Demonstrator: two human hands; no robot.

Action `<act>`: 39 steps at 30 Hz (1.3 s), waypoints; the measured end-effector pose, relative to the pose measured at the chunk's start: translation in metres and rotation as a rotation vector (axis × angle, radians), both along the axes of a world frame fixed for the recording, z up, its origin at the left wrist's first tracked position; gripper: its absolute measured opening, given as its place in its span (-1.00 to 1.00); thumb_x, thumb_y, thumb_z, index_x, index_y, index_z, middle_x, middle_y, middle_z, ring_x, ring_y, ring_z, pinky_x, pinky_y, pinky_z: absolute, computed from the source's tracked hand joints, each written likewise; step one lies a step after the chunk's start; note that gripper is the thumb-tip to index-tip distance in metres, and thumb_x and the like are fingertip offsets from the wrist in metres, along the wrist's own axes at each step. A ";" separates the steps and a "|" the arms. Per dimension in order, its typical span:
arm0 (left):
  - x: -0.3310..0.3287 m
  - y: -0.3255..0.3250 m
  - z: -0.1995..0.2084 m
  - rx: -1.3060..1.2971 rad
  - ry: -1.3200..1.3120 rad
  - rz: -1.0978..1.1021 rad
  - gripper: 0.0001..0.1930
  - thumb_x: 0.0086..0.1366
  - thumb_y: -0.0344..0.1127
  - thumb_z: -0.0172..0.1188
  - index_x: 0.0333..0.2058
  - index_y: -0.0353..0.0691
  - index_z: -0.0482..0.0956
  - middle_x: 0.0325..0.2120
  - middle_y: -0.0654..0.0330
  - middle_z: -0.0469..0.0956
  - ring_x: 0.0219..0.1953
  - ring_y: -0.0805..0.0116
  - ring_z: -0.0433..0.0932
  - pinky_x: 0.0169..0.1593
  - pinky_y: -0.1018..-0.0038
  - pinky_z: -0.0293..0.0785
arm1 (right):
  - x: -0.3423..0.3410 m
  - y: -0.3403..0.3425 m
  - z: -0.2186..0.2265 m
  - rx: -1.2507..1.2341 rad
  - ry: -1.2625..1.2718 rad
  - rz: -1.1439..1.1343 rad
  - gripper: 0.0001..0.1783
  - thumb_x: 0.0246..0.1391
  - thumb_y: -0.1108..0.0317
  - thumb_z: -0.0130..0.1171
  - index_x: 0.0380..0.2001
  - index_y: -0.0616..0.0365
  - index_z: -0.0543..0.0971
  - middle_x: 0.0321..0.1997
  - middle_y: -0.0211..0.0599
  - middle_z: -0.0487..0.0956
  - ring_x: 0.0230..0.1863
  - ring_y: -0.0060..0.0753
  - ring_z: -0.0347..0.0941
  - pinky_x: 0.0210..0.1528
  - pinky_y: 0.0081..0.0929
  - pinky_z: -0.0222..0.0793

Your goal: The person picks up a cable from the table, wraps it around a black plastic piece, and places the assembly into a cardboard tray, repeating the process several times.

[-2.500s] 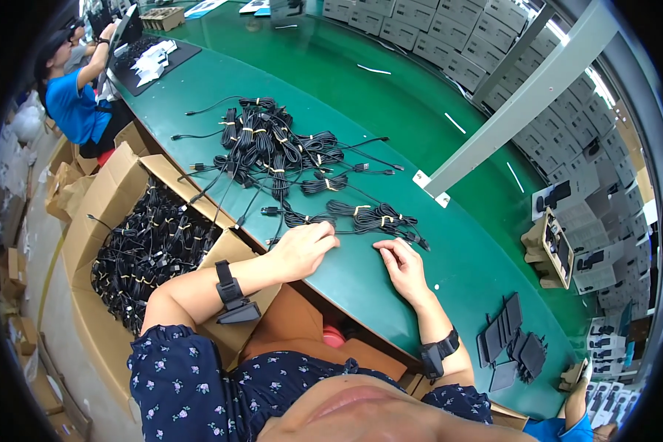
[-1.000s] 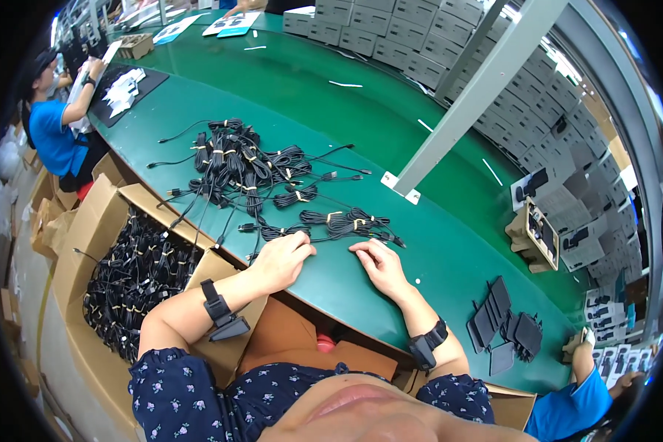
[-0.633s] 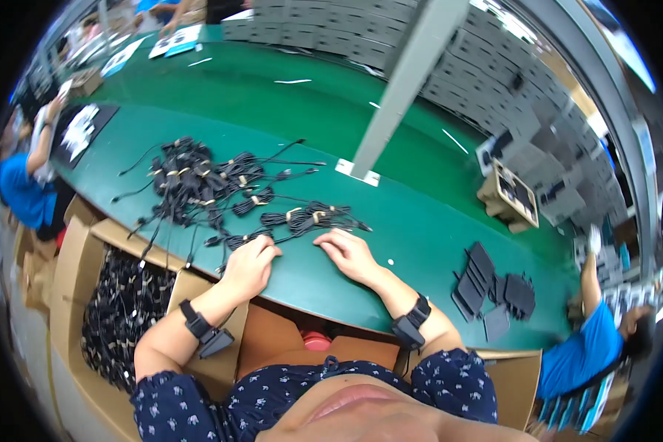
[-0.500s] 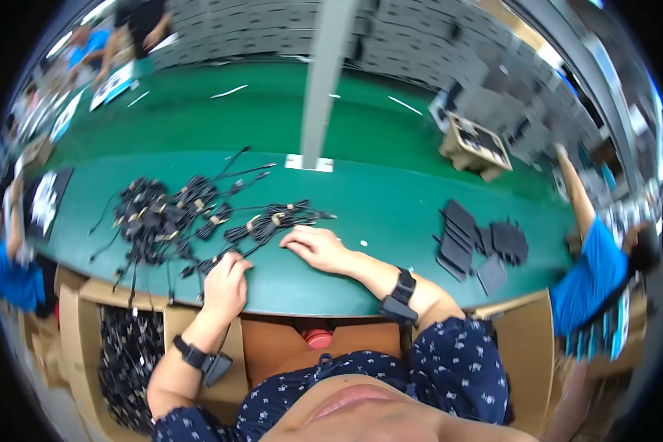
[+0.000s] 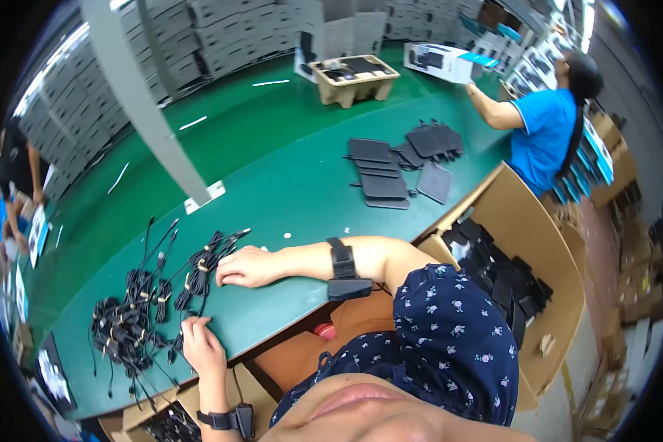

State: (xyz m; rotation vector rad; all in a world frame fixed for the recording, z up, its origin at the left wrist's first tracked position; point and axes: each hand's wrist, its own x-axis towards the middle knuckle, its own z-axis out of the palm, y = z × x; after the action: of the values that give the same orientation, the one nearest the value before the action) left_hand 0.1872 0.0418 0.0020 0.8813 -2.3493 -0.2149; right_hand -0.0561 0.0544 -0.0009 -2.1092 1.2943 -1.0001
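A pile of black coiled cables (image 5: 125, 324), held with tan ties, spreads over the left part of the green table (image 5: 272, 193). My left hand (image 5: 202, 348) rests by the table's near edge against the right side of this pile, its fingers loosely spread and touching a cable end. Farther up, my right hand (image 5: 247, 267) lies on the tabletop with its fingers stretched out, holding nothing. Its fingertips reach a row of tied cable bundles (image 5: 199, 271). Black straps with small boxes circle both wrists.
Flat black square devices (image 5: 379, 173) lie at the right. A cardboard box (image 5: 541, 324) of black parts stands beside me; another box (image 5: 177, 427) of cables is lower left. Farther off are a pulp tray (image 5: 355, 90), a grey post (image 5: 144, 110), and a co-worker (image 5: 545, 136) holding a white carton (image 5: 438, 62).
My view has swung to the right, so the co-worker and the box of black parts now show fully. Both hands stay by the cables in nearly the same pose.
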 end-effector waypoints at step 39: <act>0.000 0.003 0.001 0.025 -0.051 0.006 -0.82 0.18 -0.58 -0.15 -0.31 -0.27 0.42 -0.28 0.03 0.36 -0.24 0.01 0.43 -0.26 0.25 0.34 | -0.003 -0.002 -0.002 -0.007 -0.029 0.014 -0.85 0.04 0.31 0.00 -0.36 0.06 0.53 -0.32 -0.31 0.54 -0.27 -0.24 0.47 -0.21 -0.30 0.35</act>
State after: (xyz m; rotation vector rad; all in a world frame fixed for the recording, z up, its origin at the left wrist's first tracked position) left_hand 0.1873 0.0451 0.0028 0.9155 -2.3959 -0.2221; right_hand -0.0588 0.0527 -0.0033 -2.0985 1.2625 -1.0270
